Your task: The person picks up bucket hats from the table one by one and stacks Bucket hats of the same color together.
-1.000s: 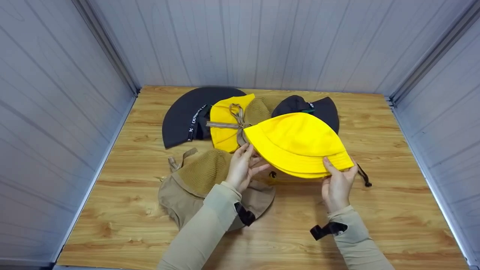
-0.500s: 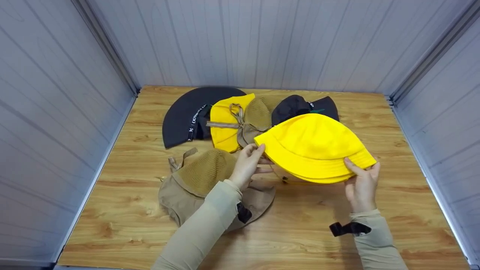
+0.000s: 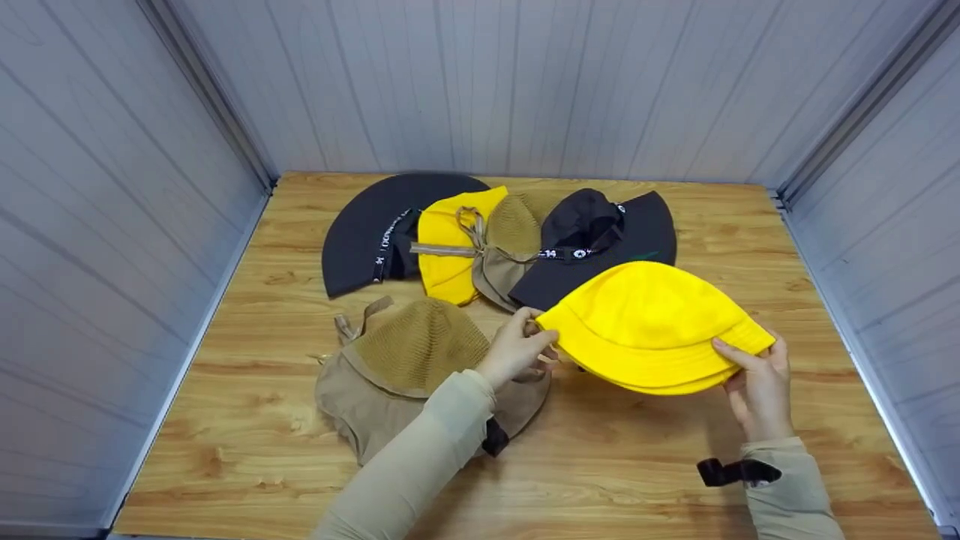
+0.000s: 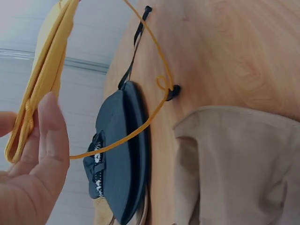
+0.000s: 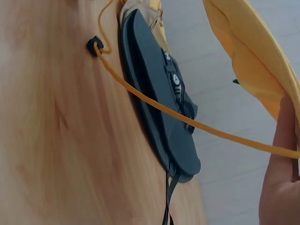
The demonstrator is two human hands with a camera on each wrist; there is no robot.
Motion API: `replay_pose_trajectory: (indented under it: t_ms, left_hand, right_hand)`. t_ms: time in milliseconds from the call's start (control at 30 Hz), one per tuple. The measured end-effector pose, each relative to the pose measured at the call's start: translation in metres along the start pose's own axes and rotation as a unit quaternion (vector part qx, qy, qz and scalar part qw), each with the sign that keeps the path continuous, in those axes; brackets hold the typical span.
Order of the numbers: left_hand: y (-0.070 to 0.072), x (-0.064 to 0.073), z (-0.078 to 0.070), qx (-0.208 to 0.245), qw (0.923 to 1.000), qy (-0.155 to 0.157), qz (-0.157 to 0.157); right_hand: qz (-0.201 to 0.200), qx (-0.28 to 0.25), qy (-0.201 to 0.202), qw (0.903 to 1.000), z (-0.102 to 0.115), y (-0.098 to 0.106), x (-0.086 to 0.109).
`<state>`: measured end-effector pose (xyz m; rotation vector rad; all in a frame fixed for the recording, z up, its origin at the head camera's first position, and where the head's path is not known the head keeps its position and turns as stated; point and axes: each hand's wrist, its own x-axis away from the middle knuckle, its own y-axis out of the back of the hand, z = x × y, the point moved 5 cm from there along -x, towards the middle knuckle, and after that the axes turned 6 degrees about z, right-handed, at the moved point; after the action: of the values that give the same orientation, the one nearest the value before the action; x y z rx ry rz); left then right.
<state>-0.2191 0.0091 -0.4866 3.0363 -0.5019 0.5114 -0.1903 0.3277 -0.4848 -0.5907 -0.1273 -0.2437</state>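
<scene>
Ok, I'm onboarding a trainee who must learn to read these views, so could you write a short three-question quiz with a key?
1. What do the left grip and right grip both hold?
2. True or false: the tan hat nearest the person is held in the air.
3. In the head view, which hat lies farthest left in the back row? A: yellow; B: tan; C: dark.

Key:
1. A yellow hat.
2. False; that tan hat rests on the table.
3. C, a dark hat.
</scene>
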Motion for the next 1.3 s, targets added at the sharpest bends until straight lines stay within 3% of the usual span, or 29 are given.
replay_pose_trajectory:
  t_ms: [233, 433, 533, 767, 1067, 1200, 1300]
  left_hand:
    - [-0.002, -0.002, 0.01, -0.07, 0.9975, -0.001, 0.001]
    - [-0.006, -0.003, 0.018, -0.157, 0.987, -0.022, 0.025]
    - [-0.008, -0.002, 0.021, -0.202, 0.9786, -0.025, 0.031]
    - [-0.015, -0.003, 0.032, -0.278, 0.9598, 0.001, 0.039]
    - [-0.022, -0.003, 0.047, -0.357, 0.9331, 0.017, 0.043]
    - [-0.023, -0.005, 0.051, -0.387, 0.9206, 0.03, 0.04]
    - [-0.024, -0.007, 0.053, -0.419, 0.9066, 0.039, 0.03]
  right_hand:
    - [-0.02, 0.087, -0.056, 0.9944, 0.002, 0.023, -0.001]
    - [-0.018, 0.179, -0.111, 0.9774, 0.001, 0.04, -0.004]
    - [-0.013, 0.237, -0.142, 0.9609, -0.002, 0.049, -0.007]
    - [0.003, 0.378, -0.195, 0.9051, -0.01, 0.068, -0.009]
    - [0.028, 0.431, -0.217, 0.8752, -0.023, 0.083, -0.011]
    - [0.023, 0.476, -0.218, 0.8518, -0.026, 0.089, -0.014]
    - [0.02, 0.512, -0.218, 0.8306, -0.028, 0.092, -0.015]
